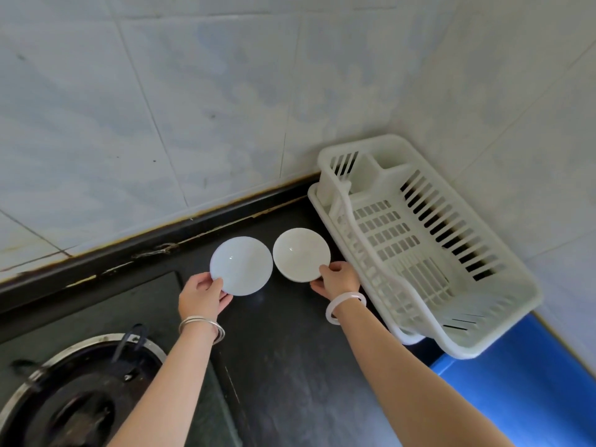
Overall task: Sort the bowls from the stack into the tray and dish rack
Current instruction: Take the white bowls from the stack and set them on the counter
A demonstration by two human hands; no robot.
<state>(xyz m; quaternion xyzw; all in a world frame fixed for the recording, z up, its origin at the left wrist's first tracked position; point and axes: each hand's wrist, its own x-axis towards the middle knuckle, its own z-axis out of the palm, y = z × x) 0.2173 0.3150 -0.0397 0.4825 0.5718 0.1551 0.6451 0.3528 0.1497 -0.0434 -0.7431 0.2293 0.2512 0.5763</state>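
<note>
Two white bowls side by side over the dark surface (290,350), rims nearly touching, both open side up. Left hand (201,296) pinches the near-left rim of the left bowl (242,266), thumb on top, fingers under. Right hand (337,280) clamped on the near-right rim of the right bowl (300,253), thumb over the edge. Cannot tell if the bowls rest on the surface or are lifted just off it.

White plastic dish rack (429,250) sits right of the bowls, running near to far along the right wall, with nothing in it; slotted walls, grid floor, a solid cup-like compartment at the far end. It sits on a white tray (317,201) whose rim shows along the left and far side. The right bowl is just beside the rack's left wall, the right hand almost against it.

Gas burner (74,391) at near left, well apart from the bowls, under the left forearm. Thin metal bangles (203,325) on left wrist, pale thick bangle (343,306) on right wrist. Tiled wall (193,108) behind, grimy seam where it meets the surface. Blue area (516,382) at near right under the rack's near end.
</note>
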